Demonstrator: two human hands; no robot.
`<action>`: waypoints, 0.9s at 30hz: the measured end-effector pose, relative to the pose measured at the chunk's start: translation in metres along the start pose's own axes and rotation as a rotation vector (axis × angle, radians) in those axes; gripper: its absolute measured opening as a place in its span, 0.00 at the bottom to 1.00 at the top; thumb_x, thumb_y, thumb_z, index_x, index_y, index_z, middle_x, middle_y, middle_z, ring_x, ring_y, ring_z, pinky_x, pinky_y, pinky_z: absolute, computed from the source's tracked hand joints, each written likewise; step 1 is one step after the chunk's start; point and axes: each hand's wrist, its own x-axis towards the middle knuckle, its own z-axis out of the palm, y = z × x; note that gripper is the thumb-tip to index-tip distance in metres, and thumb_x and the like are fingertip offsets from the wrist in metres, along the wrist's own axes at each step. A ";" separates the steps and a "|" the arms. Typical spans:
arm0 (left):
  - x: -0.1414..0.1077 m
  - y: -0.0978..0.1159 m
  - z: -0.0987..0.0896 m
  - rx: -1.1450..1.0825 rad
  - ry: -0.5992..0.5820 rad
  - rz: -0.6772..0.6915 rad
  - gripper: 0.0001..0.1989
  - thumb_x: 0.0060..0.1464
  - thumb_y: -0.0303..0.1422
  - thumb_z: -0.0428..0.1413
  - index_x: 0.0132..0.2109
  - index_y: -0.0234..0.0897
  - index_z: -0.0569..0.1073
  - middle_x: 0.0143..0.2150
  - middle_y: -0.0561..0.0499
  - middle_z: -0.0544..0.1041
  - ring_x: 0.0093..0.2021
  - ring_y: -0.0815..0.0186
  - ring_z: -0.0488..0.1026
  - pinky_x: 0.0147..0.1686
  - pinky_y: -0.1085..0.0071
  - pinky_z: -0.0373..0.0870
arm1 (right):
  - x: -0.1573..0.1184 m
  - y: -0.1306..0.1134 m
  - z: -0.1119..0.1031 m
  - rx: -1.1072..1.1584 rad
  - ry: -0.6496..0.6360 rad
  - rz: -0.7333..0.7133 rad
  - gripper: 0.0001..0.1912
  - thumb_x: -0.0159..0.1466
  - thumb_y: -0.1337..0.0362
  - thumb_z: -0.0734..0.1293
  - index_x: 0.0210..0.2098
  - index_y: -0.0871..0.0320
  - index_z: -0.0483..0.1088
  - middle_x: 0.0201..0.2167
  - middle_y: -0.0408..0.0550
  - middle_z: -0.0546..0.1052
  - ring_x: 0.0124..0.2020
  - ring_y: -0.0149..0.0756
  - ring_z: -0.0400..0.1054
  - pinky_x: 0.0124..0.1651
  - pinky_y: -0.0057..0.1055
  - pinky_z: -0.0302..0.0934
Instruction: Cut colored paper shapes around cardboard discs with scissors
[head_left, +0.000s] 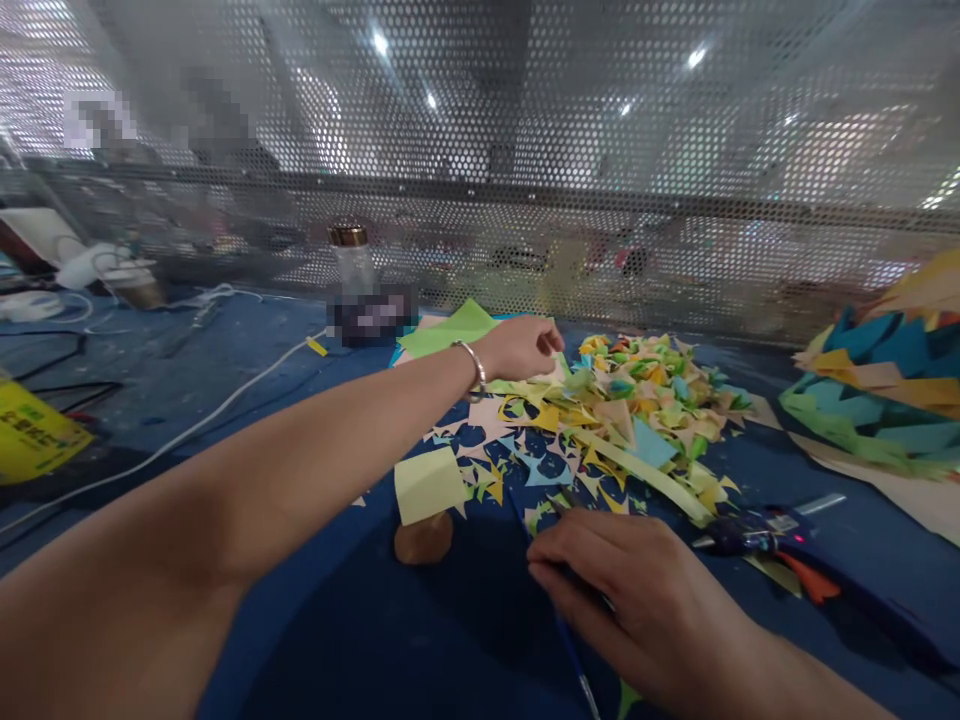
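Note:
Stretched far forward, my left hand [521, 348], with a silver bracelet [474, 368] at its wrist, has its fingers curled in over coloured paper sheets [457, 330]. Whether it pinches anything is hidden. Just right of it rises a heap of small cut paper pieces [649, 385]. Perforated paper scraps [487, 420] lie in front. My right hand [619, 575] is closed low over the table, around a dark thin thing that barely shows. A slim blue stick [574, 655] lies beside it. A pale yellow paper square [430, 484] leans on a brown rounded block [424, 540].
A blue glue gun [780, 535] lies right, below a layered paper piece [885, 390]. A perforated metal screen [480, 130] closes off the back. A bottle [354, 262], a white cable [225, 400] and a yellow packet [37, 435] are on the left.

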 end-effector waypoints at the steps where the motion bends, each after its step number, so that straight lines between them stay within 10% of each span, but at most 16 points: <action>1: -0.003 -0.008 -0.001 0.033 -0.058 -0.019 0.24 0.54 0.33 0.58 0.57 0.32 0.74 0.55 0.40 0.80 0.50 0.59 0.77 0.47 0.70 0.71 | 0.000 0.000 0.001 0.009 -0.003 0.001 0.10 0.74 0.69 0.59 0.41 0.59 0.72 0.31 0.48 0.78 0.29 0.34 0.72 0.32 0.30 0.64; 8: -0.010 -0.014 0.012 0.232 -0.323 -0.003 0.40 0.47 0.54 0.61 0.62 0.34 0.73 0.62 0.35 0.74 0.60 0.45 0.69 0.59 0.60 0.65 | 0.000 0.001 0.004 0.028 -0.067 0.029 0.11 0.74 0.68 0.59 0.39 0.58 0.73 0.30 0.47 0.78 0.28 0.33 0.72 0.31 0.28 0.63; 14: 0.005 0.018 0.020 0.245 -0.421 0.085 0.23 0.51 0.37 0.60 0.53 0.31 0.78 0.55 0.36 0.80 0.52 0.51 0.75 0.53 0.63 0.70 | 0.001 0.002 0.005 0.007 -0.088 0.039 0.11 0.73 0.69 0.59 0.38 0.57 0.72 0.29 0.46 0.78 0.27 0.32 0.72 0.30 0.28 0.62; 22: 0.030 0.052 0.011 -0.040 -0.390 0.118 0.21 0.56 0.33 0.60 0.56 0.34 0.74 0.50 0.45 0.82 0.44 0.64 0.80 0.48 0.70 0.75 | 0.001 0.005 0.006 0.022 -0.096 0.047 0.12 0.71 0.71 0.58 0.36 0.57 0.72 0.27 0.46 0.77 0.25 0.32 0.71 0.27 0.28 0.61; 27: 0.031 0.016 -0.014 -0.119 -0.259 -0.154 0.19 0.60 0.36 0.59 0.58 0.43 0.74 0.54 0.50 0.81 0.38 0.70 0.82 0.40 0.75 0.76 | 0.000 0.005 0.005 0.013 -0.094 0.031 0.13 0.73 0.69 0.58 0.36 0.58 0.72 0.27 0.46 0.77 0.25 0.32 0.70 0.27 0.29 0.61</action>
